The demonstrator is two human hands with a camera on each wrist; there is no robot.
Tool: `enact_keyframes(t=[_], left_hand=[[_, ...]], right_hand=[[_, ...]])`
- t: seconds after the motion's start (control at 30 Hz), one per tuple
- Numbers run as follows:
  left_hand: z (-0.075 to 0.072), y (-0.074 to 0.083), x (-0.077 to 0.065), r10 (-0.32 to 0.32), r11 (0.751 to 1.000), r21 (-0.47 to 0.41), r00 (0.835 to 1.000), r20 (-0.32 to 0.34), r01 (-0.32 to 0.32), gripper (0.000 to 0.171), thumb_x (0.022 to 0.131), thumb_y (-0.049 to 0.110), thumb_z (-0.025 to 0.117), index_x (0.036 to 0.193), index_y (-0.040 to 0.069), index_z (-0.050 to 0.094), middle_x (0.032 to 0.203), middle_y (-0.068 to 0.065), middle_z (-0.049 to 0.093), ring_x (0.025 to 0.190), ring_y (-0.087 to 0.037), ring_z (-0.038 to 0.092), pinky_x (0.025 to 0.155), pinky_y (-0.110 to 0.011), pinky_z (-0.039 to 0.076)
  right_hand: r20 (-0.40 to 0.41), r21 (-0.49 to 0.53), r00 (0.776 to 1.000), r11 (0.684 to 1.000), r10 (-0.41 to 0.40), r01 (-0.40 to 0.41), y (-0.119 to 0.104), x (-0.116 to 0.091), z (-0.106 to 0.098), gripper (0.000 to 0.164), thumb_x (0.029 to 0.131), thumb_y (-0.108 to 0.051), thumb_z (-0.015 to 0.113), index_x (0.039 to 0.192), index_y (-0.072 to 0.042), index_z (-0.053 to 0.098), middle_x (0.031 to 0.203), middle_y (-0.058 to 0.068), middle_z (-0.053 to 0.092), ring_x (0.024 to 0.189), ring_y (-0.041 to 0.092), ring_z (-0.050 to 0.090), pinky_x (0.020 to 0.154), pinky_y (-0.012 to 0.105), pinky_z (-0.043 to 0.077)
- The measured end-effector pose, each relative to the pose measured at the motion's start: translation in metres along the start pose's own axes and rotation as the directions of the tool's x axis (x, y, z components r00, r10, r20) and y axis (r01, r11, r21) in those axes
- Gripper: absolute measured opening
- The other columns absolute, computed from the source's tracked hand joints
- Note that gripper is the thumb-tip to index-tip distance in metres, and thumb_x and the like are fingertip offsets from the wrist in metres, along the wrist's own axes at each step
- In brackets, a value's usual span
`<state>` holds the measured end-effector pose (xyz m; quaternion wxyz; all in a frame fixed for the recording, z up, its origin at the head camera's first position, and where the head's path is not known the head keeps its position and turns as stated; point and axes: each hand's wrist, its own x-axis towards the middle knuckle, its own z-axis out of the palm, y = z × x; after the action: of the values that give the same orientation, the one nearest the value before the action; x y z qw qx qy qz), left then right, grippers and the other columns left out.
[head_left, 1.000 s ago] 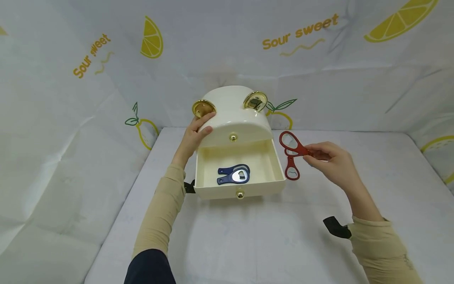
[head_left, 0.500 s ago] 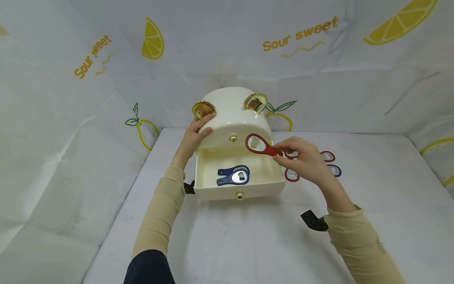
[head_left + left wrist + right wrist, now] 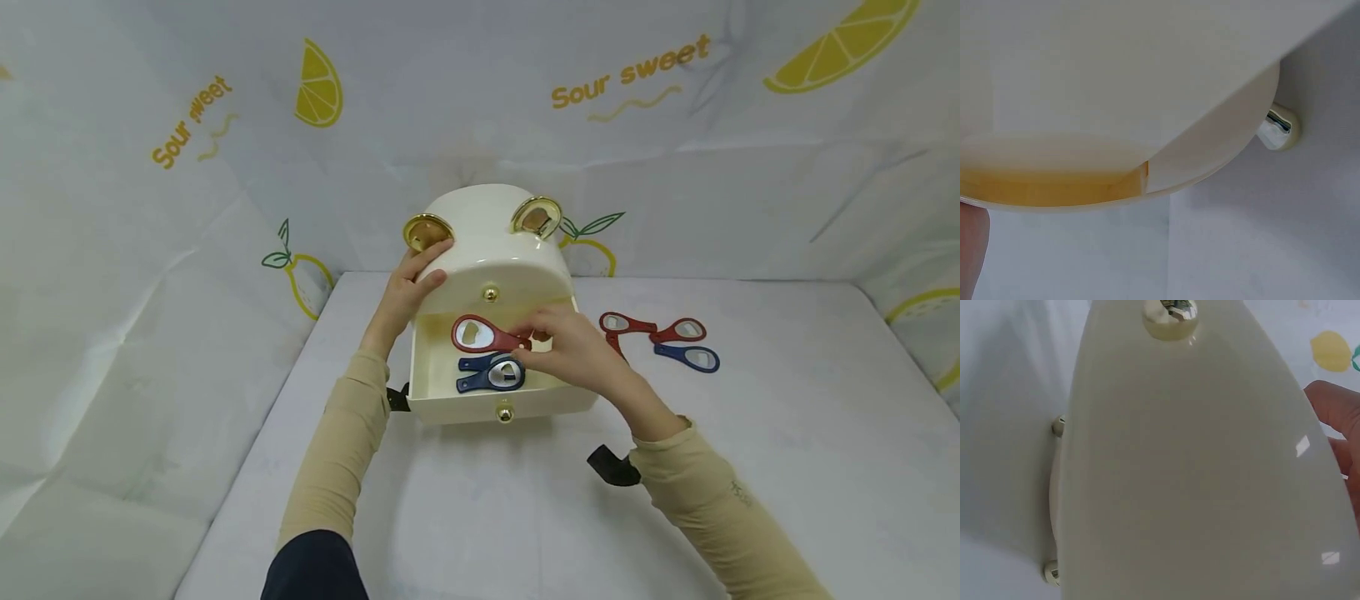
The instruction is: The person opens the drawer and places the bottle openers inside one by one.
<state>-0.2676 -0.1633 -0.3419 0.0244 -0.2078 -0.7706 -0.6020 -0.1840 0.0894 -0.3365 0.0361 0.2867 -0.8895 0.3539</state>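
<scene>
Open-topped cream drawer, left wall near the red oval-headed opener. My right hand pinches its handle, head pointing left; my left hand (fingers extended) rests on the glossy white rounded cabinet.

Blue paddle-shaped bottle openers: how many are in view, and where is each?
3: one blue opener overlapping another inside the open cream drawer, a third on the white table. The right hand could hide more.
</scene>
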Motion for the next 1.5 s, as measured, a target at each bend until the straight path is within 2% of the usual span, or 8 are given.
enact_keyframes(t=[0.13,0.33,0.6,0.9,1.1,1.17,1.37,1.5], left_hand=[[0.001,0.0,0.0,0.01,1.0,-0.008,1.0,0.007,-0.01,0.08,0.075,0.059,0.064,0.135,0.008,0.048,0.148,-0.011,0.027,0.123,-0.02,0.036,0.094,-0.025,0.035],[0.002,0.0,-0.001,0.006,1.0,-0.014,1.0,0.012,-0.005,0.081,0.074,0.06,0.064,0.135,0.008,0.048,0.149,-0.01,0.026,0.124,-0.02,0.035,0.094,-0.026,0.036],[0.001,0.001,-0.003,0.005,1.0,-0.018,1.0,0.007,-0.005,0.075,0.078,0.054,0.064,0.135,0.008,0.048,0.15,-0.009,0.026,0.125,-0.02,0.035,0.095,-0.028,0.035],[0.001,0.001,-0.002,-0.008,1.0,-0.017,1.0,0.009,0.008,0.085,0.072,0.062,0.063,0.135,0.008,0.047,0.15,-0.01,0.025,0.123,-0.022,0.035,0.093,-0.029,0.036],[0.0,0.001,-0.002,-0.013,1.0,-0.016,1.0,0.007,0.013,0.06,0.086,0.04,0.062,0.135,0.009,0.047,0.15,-0.009,0.025,0.124,-0.021,0.035,0.094,-0.028,0.036],[0.0,0.001,-0.001,-0.011,1.0,-0.014,1.0,0.006,0.011,0.058,0.087,0.037,0.062,0.135,0.009,0.047,0.15,-0.009,0.026,0.124,-0.021,0.035,0.094,-0.028,0.036],[0.0,0.002,-0.002,0.005,1.0,-0.014,1.0,0.008,-0.005,0.073,0.079,0.052,0.063,0.136,0.009,0.047,0.149,-0.01,0.026,0.126,-0.021,0.035,0.096,-0.029,0.035],[-0.001,0.002,-0.002,-0.001,1.0,-0.007,1.0,0.009,0.001,0.066,0.084,0.046,0.063,0.136,0.01,0.047,0.149,-0.009,0.027,0.124,-0.021,0.036,0.096,-0.031,0.036]], right_hand=[[0.065,-0.019,0.998,1.0,0.023,-0.022,0.001,0.006,0.011,0.019,0.078,-0.017,0.07,0.095,-0.008,0.071,0.085,0.003,0.063,0.082,0.019,0.053,0.073,0.029,0.044],[0.128,-0.091,0.992,0.996,0.015,-0.004,0.006,0.014,0.02,0.017,0.077,-0.017,0.069,0.092,-0.009,0.071,0.084,0.002,0.065,0.082,0.017,0.054,0.078,0.032,0.044],[0.256,-0.14,0.964,0.99,0.064,-0.029,0.007,0.017,0.023,0.016,0.076,-0.015,0.07,0.091,-0.008,0.072,0.086,0.002,0.064,0.079,0.015,0.053,0.075,0.03,0.043],[0.308,-0.207,0.942,0.976,0.131,-0.067,0.009,0.019,0.025,0.01,0.075,-0.013,0.07,0.083,-0.008,0.07,0.074,0.001,0.06,0.072,0.014,0.049,0.066,0.026,0.04],[0.346,-0.218,0.922,0.971,0.174,-0.101,0.01,0.02,0.025,0.01,0.076,-0.013,0.07,0.084,-0.007,0.069,0.076,0.003,0.06,0.073,0.015,0.051,0.067,0.028,0.041],[0.347,-0.22,0.921,0.97,0.178,-0.105,0.01,0.02,0.025,0.009,0.076,-0.013,0.07,0.084,-0.007,0.069,0.077,0.003,0.06,0.074,0.016,0.05,0.068,0.028,0.041],[0.337,-0.23,0.923,0.967,0.187,-0.113,0.009,0.019,0.025,0.012,0.077,-0.013,0.07,0.087,-0.007,0.07,0.082,0.005,0.061,0.077,0.017,0.052,0.072,0.031,0.043],[0.32,-0.229,0.928,0.966,0.194,-0.122,0.01,0.019,0.025,0.017,0.078,-0.014,0.07,0.093,-0.006,0.07,0.086,0.006,0.062,0.079,0.018,0.054,0.074,0.033,0.045]])
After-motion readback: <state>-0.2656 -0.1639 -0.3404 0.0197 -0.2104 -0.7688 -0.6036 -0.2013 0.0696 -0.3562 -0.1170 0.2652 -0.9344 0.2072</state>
